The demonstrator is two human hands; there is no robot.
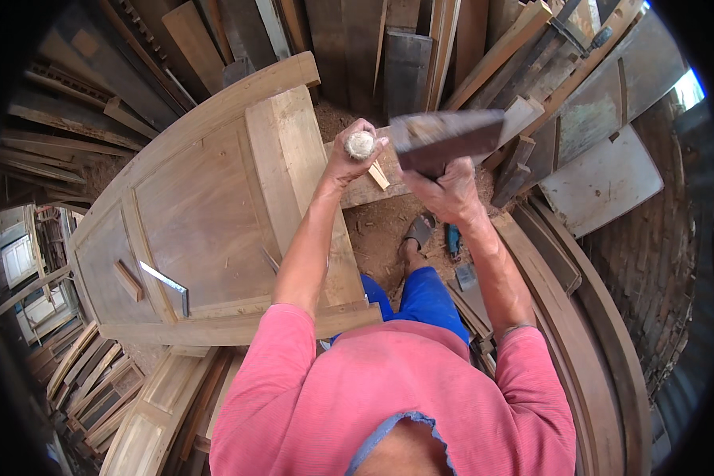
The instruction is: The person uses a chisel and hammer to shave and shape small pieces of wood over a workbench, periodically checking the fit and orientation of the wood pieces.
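Note:
My left hand (347,163) is wrapped round an upright tool handle (360,144). Only its round, pale, worn top shows; the tool's lower end is hidden below the fist. Just right of it, my right hand (446,190) grips a wooden block (452,141) with a dark side and a lighter top, slightly blurred and held up. Beneath the hands lies a wooden board (365,190), with a small pale strip of wood (379,176) on it beside my left hand.
To the left lies a large panelled door (198,206) with a curved edge. On it rest a metal-bladed square (166,279) and a short wooden piece (128,281). A teal tool (452,239) is on the shaving-strewn floor (377,230) near my foot. Boards (408,67) lean at the back.

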